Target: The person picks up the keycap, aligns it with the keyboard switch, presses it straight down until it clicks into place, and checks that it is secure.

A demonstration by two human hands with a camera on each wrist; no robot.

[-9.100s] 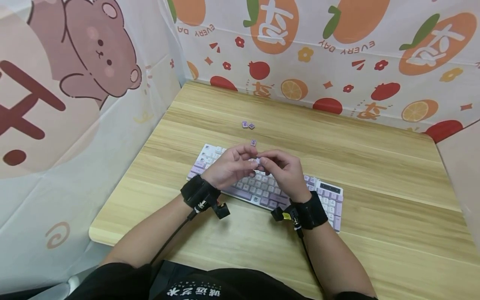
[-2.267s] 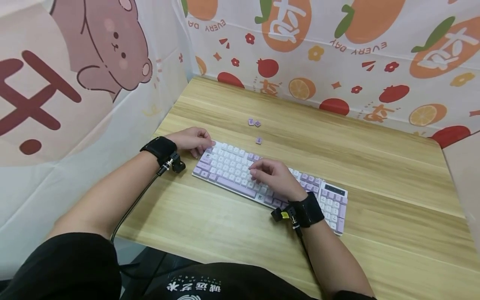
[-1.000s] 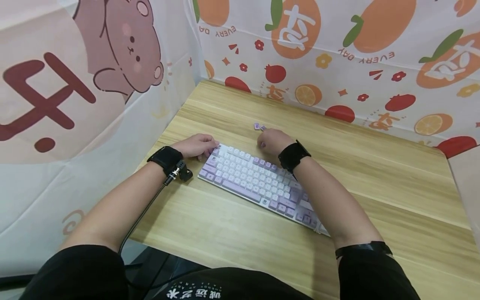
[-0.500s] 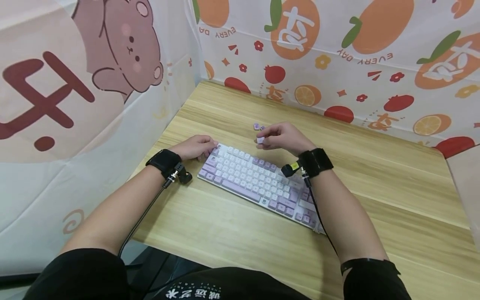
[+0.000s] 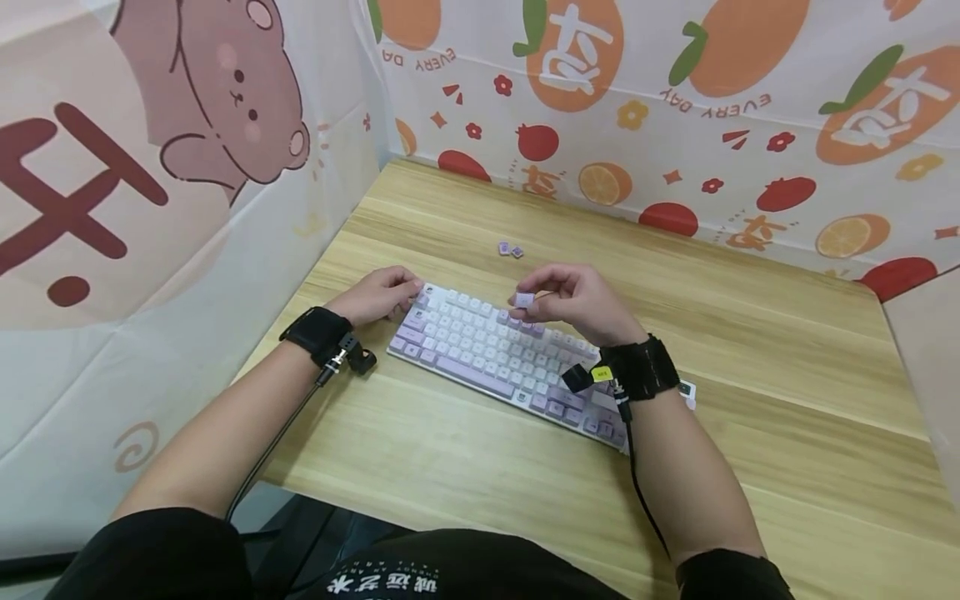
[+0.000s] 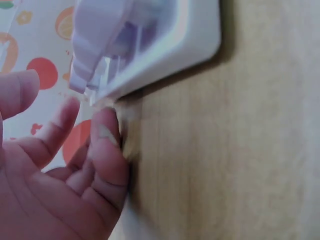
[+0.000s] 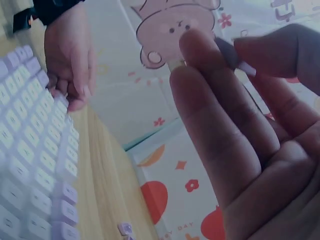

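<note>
In the head view, a white and lilac keyboard (image 5: 480, 342) lies slantwise on the table. My right hand (image 5: 581, 304) pinches a pale lilac keycap (image 5: 524, 300) between thumb and fingers, above the keyboard's back row. The right wrist view shows this keycap (image 7: 232, 54) only as a dark sliver near the thumb. At the keyboard's back left corner is my left hand (image 5: 377, 296). In the left wrist view its loosely bent fingers (image 6: 107, 150) touch or nearly touch that corner. My right wrist and forearm hide part of the keyboard's right end.
Two loose purple keycaps, one left (image 5: 503, 248) and one right (image 5: 517, 252), lie on the wooden table (image 5: 750, 350) behind the keyboard. Printed cloth (image 5: 600, 100) hangs along the back and left sides. A cable (image 5: 637, 483) runs from each wrist camera.
Earlier my right hand reached behind the keyboard and took a keycap from the table. Now it has brought that keycap nearer, over the back row. My left hand, earlier by the right one, stays at the corner.
</note>
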